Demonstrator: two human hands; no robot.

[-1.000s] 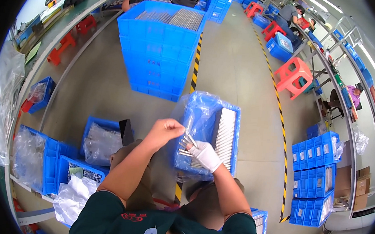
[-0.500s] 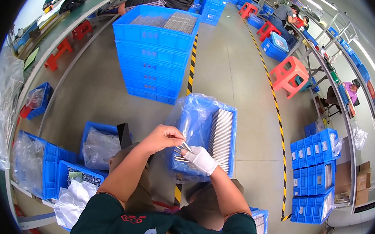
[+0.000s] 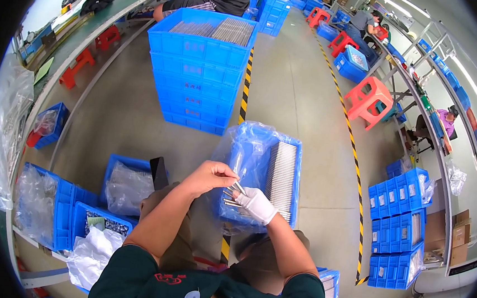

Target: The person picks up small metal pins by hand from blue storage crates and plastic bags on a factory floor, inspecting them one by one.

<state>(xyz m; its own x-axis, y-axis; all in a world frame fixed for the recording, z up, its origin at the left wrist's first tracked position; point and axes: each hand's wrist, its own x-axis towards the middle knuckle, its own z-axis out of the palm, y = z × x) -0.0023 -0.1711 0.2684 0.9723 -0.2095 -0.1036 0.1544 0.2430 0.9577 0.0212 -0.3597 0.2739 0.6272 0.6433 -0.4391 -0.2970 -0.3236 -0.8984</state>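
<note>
A blue plastic crate (image 3: 296,181) stands in front of me, lined with clear plastic film (image 3: 247,144). Thin metal rods (image 3: 281,177) lie stacked in a neat row along its right side. Over the crate's near left part, my bare left hand (image 3: 214,176) pinches the upper end of a metal rod. My right hand (image 3: 256,204), in a white glove, is closed around several metal rods (image 3: 231,196) whose ends stick out toward the left. Both hands are close together, with the glove just right of and below the bare fingers.
A tall stack of blue crates (image 3: 196,84) with rods on top stands ahead. Open blue crates (image 3: 65,214) with plastic bags sit at my left. More stacked crates (image 3: 397,234) are at the right, beyond striped floor tape (image 3: 355,158). Red stools (image 3: 370,100) and several people are farther off.
My left hand has shifted very slightly to the right, still pinching the rod. The gloved right hand stays nearly in place. The whole view has tilted a little.
</note>
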